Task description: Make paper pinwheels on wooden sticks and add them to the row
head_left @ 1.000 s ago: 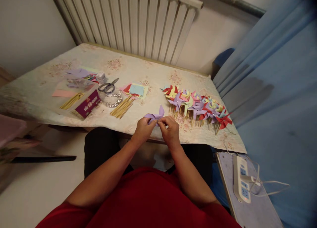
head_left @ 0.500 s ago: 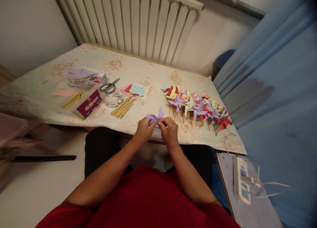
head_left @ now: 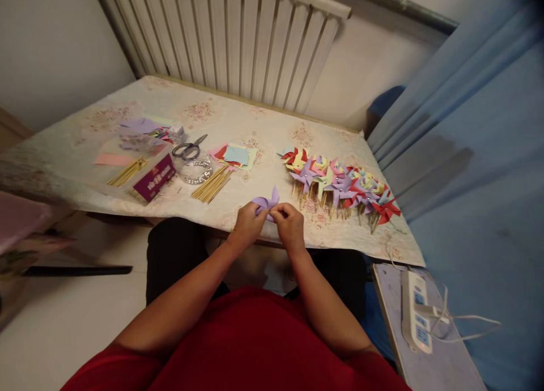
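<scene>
Over the table's front edge, my left hand [head_left: 248,223] is closed on a purple paper pinwheel [head_left: 272,198], its blades curling up above my fingers. My right hand [head_left: 289,221] pinches at the middle of the same pinwheel; the fingertips hide whatever small part is there. Left of my hands lies a bundle of thin wooden sticks [head_left: 211,185]. Behind the sticks is a round clear dish of pins [head_left: 198,171]. A stack of coloured paper squares [head_left: 236,155] lies farther back. To the right stand several finished pinwheels [head_left: 340,187] in rows on sticks.
Black-handled scissors [head_left: 190,147] lie behind the dish. A clear box with a purple label [head_left: 153,178] holds more sticks, with loose paper [head_left: 138,124] behind it. A power strip [head_left: 416,311] with cables sits on a low stand at right, beside a blue curtain [head_left: 476,153].
Both hands stay together at the purple pinwheel, with only a slight shift of the fingers and blades. The whole view has moved a little; the things on the table lie as before.
</scene>
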Action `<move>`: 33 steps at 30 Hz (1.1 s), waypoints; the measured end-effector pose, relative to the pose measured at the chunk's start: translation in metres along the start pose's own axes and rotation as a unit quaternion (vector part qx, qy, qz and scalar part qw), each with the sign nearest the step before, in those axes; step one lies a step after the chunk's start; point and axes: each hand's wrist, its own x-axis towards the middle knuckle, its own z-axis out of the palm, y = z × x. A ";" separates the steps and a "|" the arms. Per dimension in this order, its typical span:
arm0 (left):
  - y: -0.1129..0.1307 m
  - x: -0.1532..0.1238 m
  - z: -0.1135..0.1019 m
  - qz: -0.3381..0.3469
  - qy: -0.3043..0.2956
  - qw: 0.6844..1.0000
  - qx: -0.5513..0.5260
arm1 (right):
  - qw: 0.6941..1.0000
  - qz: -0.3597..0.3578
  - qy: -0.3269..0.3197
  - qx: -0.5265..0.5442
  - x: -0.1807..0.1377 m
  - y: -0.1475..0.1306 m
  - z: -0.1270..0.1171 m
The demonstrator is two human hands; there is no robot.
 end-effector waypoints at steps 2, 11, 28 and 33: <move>0.000 0.000 0.000 -0.002 -0.003 1.000 0.001 | 1.000 -0.012 -0.002 -0.010 0.000 0.000 -0.001; -0.001 0.000 0.000 0.000 -0.001 1.000 0.005 | 1.000 -0.007 -0.019 -0.008 0.001 0.001 -0.002; -0.003 0.000 0.000 -0.006 -0.002 1.000 -0.001 | 0.999 -0.021 -0.018 -0.023 0.000 0.003 0.000; -0.005 0.000 0.000 0.003 -0.001 1.000 -0.008 | 0.990 -0.111 -0.034 -0.083 0.003 0.002 -0.004</move>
